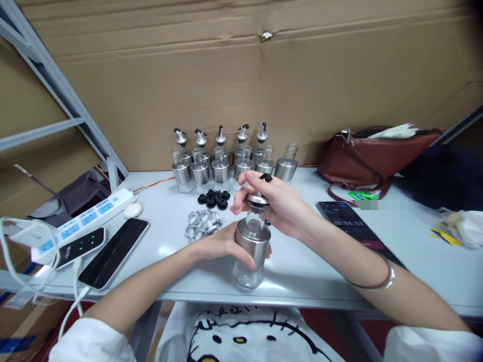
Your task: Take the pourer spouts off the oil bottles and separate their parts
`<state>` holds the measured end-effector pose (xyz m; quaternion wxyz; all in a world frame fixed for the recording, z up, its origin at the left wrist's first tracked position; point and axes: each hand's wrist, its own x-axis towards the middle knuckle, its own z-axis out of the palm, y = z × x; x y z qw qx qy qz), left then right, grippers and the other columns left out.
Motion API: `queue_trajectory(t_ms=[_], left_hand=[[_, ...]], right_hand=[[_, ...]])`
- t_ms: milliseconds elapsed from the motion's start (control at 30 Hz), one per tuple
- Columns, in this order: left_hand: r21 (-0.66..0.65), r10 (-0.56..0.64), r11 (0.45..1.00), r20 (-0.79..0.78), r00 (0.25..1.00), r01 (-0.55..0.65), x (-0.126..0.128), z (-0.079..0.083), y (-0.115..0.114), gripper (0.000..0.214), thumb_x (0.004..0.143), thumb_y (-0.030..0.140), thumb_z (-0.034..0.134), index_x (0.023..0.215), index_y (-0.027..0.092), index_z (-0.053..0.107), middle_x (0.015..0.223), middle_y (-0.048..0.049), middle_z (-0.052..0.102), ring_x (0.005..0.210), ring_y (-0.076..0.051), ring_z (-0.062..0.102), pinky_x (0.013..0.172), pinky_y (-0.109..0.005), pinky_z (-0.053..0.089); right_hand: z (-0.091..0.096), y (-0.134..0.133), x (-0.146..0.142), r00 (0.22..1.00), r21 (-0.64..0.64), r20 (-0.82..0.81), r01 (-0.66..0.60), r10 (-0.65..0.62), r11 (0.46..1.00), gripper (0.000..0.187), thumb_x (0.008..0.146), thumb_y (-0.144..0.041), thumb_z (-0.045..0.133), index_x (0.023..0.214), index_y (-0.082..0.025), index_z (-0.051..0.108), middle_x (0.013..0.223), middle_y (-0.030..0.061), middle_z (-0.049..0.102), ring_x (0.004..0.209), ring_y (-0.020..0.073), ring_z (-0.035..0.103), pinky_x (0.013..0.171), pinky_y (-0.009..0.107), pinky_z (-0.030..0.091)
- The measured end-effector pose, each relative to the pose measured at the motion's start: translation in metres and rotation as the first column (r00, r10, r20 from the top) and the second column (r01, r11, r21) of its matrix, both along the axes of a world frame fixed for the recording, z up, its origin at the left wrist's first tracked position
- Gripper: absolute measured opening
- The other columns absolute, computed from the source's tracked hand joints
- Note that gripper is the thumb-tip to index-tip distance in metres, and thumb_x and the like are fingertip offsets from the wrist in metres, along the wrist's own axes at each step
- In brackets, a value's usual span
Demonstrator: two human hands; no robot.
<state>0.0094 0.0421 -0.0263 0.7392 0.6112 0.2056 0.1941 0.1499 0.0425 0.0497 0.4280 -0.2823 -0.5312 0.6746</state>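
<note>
Near the table's front edge, a glass bottle with a steel sleeve (pixel 253 246) stands slightly tilted. My left hand (pixel 222 245) is wrapped round its body, thumb across the front. At the bottle's mouth sits a pour spout (pixel 258 200) with a silver collar and a black flap on top. My right hand (pixel 281 201) closes round this spout from above and the right; its fingers partly cover it. To the left of the bottle lie several clear and silvery spout pieces (pixel 204 224), and behind them a cluster of black stoppers (pixel 214 198).
Behind stand bottles with spouts (pixel 220 141) and open bottles (pixel 221 171) in front of them. On the left are a power strip (pixel 88 217), a phone (pixel 115 254) and cables. A phone showing a timer (pixel 350 226) and a brown bag (pixel 362 156) lie right. Cardboard (pixel 151 90) closes the back.
</note>
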Motion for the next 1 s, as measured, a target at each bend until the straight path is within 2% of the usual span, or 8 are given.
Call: queue_trajectory(t_ms=[100, 300, 467, 533, 700, 767, 867, 1000], left_hand=[[0.009, 0.009, 1.0, 0.006, 1.0, -0.009, 0.0, -0.002, 0.001, 0.039, 0.05, 0.024, 0.08, 0.085, 0.016, 0.064, 0.084, -0.0039, 0.065, 0.079, -0.018, 0.059, 0.077, -0.032, 0.046], [0.071, -0.028, 0.997, -0.023, 0.999, 0.029, -0.003, 0.001, 0.002, 0.038, 0.052, 0.022, 0.08, 0.086, 0.016, 0.064, 0.085, -0.0035, 0.064, 0.082, -0.018, 0.058, 0.08, -0.034, 0.046], [0.104, -0.023, 0.994, -0.058, 0.998, 0.029, -0.004, 0.003, 0.002, 0.041, 0.05, 0.021, 0.081, 0.087, 0.016, 0.064, 0.084, -0.0016, 0.062, 0.08, -0.017, 0.057, 0.084, -0.035, 0.045], [0.116, -0.02, 0.993, -0.07, 0.997, 0.028, -0.003, 0.004, 0.001, 0.04, 0.05, 0.02, 0.079, 0.087, 0.016, 0.064, 0.085, -0.0011, 0.061, 0.081, -0.017, 0.056, 0.083, -0.035, 0.045], [0.153, -0.018, 0.988, -0.101, 0.995, 0.033, -0.002, 0.009, -0.003, 0.036, 0.053, 0.014, 0.073, 0.088, 0.015, 0.062, 0.087, 0.0001, 0.059, 0.082, -0.015, 0.055, 0.08, -0.03, 0.046], [0.159, -0.024, 0.986, -0.114, 0.993, 0.042, -0.001, 0.011, -0.003, 0.037, 0.052, 0.015, 0.073, 0.087, 0.015, 0.061, 0.087, 0.0008, 0.058, 0.082, -0.015, 0.056, 0.078, -0.03, 0.046], [0.184, -0.02, 0.982, -0.149, 0.989, 0.047, -0.001, 0.01, -0.003, 0.036, 0.053, 0.018, 0.071, 0.087, 0.016, 0.06, 0.086, 0.0012, 0.058, 0.082, -0.017, 0.056, 0.077, -0.03, 0.046], [0.292, 0.056, 0.956, -0.156, 0.986, -0.008, 0.0, 0.005, -0.004, 0.029, 0.054, 0.023, 0.071, 0.08, 0.017, 0.059, 0.08, 0.0023, 0.055, 0.083, -0.018, 0.055, 0.075, -0.03, 0.046]], right_hand=[[-0.001, -0.001, -0.001, 0.999, -0.022, -0.027, 0.034, -0.035, 0.999, 0.033, 0.079, -0.05, 0.063, 0.079, -0.02, 0.048, 0.056, -0.0043, 0.063, 0.056, 0.0112, 0.06, 0.056, 0.023, 0.046], [-0.003, -0.005, 0.002, 0.994, 0.278, 0.106, -0.008, -0.022, 0.961, 0.03, 0.087, -0.05, 0.053, 0.079, -0.021, 0.048, 0.055, -0.0037, 0.062, 0.051, 0.0105, 0.056, 0.055, 0.024, 0.045], [0.004, -0.01, 0.007, 0.965, 0.408, 0.261, -0.074, -0.038, 0.91, 0.028, 0.089, -0.05, 0.049, 0.083, -0.022, 0.047, 0.058, -0.004, 0.062, 0.051, 0.0111, 0.056, 0.054, 0.025, 0.044], [0.008, -0.011, 0.01, 0.946, 0.504, 0.321, -0.14, -0.035, 0.852, 0.027, 0.091, -0.047, 0.047, 0.083, -0.022, 0.047, 0.06, -0.0025, 0.062, 0.057, 0.0117, 0.058, 0.057, 0.024, 0.044], [0.013, -0.011, 0.016, 0.878, 0.714, 0.469, -0.318, -0.09, 0.624, 0.022, 0.093, -0.039, 0.045, 0.084, -0.02, 0.052, 0.071, -0.0007, 0.062, 0.059, 0.009, 0.054, 0.055, 0.021, 0.04], [0.013, -0.012, 0.017, 0.866, 0.738, 0.481, -0.317, -0.135, 0.596, 0.021, 0.093, -0.038, 0.044, 0.085, -0.02, 0.052, 0.071, -0.0013, 0.06, 0.057, 0.008, 0.051, 0.052, 0.02, 0.038], [0.014, -0.016, 0.015, 0.85, 0.741, 0.491, -0.293, -0.19, 0.604, 0.022, 0.094, -0.038, 0.042, 0.086, -0.02, 0.052, 0.069, -0.0014, 0.06, 0.053, 0.0082, 0.049, 0.05, 0.02, 0.035], [0.015, -0.031, 0.011, 0.783, 0.783, 0.509, -0.25, -0.356, 0.569, 0.022, 0.092, -0.04, 0.045, 0.083, -0.021, 0.053, 0.062, -0.001, 0.058, 0.049, 0.0098, 0.047, 0.049, 0.023, 0.031]])
